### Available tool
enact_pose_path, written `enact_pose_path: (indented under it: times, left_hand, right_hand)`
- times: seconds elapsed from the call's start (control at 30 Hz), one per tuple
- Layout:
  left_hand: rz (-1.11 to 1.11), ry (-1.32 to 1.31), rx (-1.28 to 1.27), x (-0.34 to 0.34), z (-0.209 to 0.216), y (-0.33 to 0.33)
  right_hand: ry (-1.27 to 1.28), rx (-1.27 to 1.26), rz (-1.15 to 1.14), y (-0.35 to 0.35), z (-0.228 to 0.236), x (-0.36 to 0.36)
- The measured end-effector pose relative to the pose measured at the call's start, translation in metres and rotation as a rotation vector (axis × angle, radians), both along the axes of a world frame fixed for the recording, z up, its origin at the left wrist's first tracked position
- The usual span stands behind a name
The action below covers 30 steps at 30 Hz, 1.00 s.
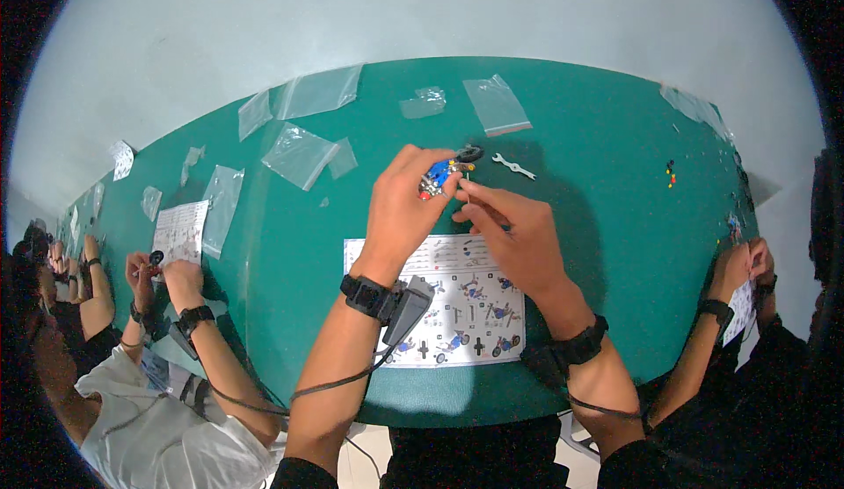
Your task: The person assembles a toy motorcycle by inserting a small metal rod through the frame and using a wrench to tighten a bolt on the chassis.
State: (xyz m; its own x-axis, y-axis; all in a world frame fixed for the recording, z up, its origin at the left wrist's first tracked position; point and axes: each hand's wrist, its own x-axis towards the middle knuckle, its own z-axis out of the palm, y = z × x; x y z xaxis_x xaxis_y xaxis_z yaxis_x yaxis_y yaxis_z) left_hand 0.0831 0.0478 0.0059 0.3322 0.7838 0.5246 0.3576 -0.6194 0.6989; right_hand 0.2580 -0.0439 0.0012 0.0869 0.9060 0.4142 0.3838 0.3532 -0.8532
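Note:
My left hand [400, 203] is closed around a small toy motorcycle model [437, 176] with blue, silver, yellow and red parts. Its black wheel [470, 152] sticks out past my fingertips on the far side. Close beside it, my right hand [519, 229] pinches a thin rod-like piece [469, 193] against the model's near right side; the fingers hide most of it. A small white wrench [514, 166] lies on the table just beyond my right hand. Under my wrists rests a printed instruction sheet [457, 313] with pictures of the model's parts and steps.
Clear plastic bags [299, 155] lie scattered over the green table [369, 392], mostly at the far side and left. Small coloured pieces [671, 172] sit at the right. Co-workers' hands [183, 282] work at the left, and another person's hands [743, 265] at the right edge.

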Motion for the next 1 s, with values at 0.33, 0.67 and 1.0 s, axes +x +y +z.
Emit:
enact_pose_path:
  times: [0.33,0.67,1.0]
  left_hand:
    - [-0.06,0.036,0.033,-0.001,0.0,0.0]
    - [-0.071,0.007,0.037,0.001,-0.001,0.0]
    - [-0.07,0.03,0.022,0.001,0.0,-0.002]
  right_hand:
    - [-0.161,0.063,-0.011,-0.003,0.004,0.002]
    - [-0.163,0.087,0.01,-0.003,0.01,-0.003]
    - [-0.119,-0.003,-0.046,-0.004,0.007,-0.005]
